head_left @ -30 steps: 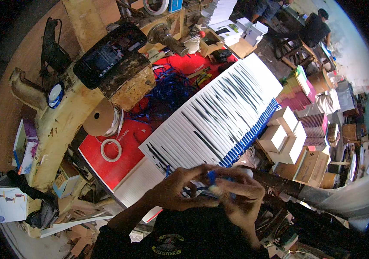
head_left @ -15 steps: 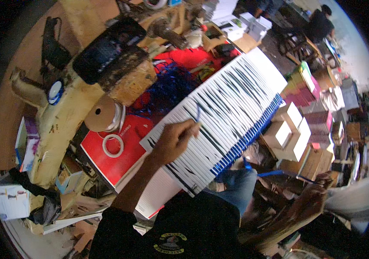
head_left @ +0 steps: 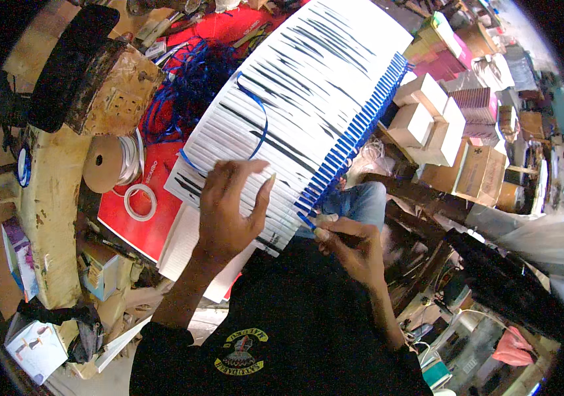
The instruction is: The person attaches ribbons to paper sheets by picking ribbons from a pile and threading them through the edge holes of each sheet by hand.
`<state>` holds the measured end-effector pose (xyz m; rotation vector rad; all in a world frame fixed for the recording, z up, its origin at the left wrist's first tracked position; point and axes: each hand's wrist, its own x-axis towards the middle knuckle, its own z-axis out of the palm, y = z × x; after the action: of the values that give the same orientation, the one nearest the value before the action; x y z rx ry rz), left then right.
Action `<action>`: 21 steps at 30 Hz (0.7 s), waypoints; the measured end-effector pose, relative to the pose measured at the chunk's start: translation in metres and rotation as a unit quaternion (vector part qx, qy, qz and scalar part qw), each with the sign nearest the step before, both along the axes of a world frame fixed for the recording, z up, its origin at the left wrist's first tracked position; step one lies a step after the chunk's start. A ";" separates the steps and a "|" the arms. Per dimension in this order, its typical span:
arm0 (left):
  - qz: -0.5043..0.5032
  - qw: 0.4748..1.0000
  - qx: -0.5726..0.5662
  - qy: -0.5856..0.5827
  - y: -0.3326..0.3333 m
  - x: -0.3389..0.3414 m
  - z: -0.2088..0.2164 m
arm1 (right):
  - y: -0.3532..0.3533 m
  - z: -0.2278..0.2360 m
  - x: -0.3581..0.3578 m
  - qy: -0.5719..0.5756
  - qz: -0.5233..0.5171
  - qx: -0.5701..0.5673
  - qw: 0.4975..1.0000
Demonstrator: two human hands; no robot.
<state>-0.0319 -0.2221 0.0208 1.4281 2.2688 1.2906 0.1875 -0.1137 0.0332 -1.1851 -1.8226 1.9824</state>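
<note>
A long row of thin white booklets or panels (head_left: 295, 125), with dark gaps between them, lies slanting in front of me. Short blue ribbon tabs (head_left: 356, 132) stick out along its right edge. My right hand (head_left: 353, 245) pinches the end of a blue ribbon (head_left: 307, 220) between thumb and fingers at the near end of that edge. Over the row's left part, my left hand (head_left: 230, 214) has thumb and fingers apart, with nothing visible in it. Another blue ribbon length (head_left: 265, 119) curves loosely across the row just beyond the left hand.
Left of the row lie a tangle of blue ribbon (head_left: 186, 92), a red sheet (head_left: 153, 228), a white ring (head_left: 140, 202) and a ribbon spool (head_left: 105, 165). A worn wooden beam (head_left: 64, 224) runs along the left. White boxes (head_left: 420, 122) and cartons (head_left: 480, 173) stand right.
My right hand has come in from the far right to the row's near edge and pinches ribbon there. My left hand has opened and let go of its ribbon. The view has shifted.
</note>
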 end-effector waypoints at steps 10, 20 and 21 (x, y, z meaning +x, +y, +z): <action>-0.054 0.997 -0.057 -0.006 -0.013 0.022 -0.025 | 0.006 -0.029 -0.007 -0.057 0.040 0.019 0.997; -0.048 0.996 -0.070 -0.005 -0.008 0.022 -0.030 | -0.006 -0.053 -0.006 -0.046 -0.041 0.009 0.998; -0.044 0.997 -0.071 -0.005 -0.008 0.023 -0.030 | -0.006 -0.050 -0.007 -0.056 -0.037 0.003 0.998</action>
<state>-0.0092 -0.2301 -0.0093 1.4503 2.2160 1.0852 0.1802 -0.1194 -0.0172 -1.3663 -1.8066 1.9062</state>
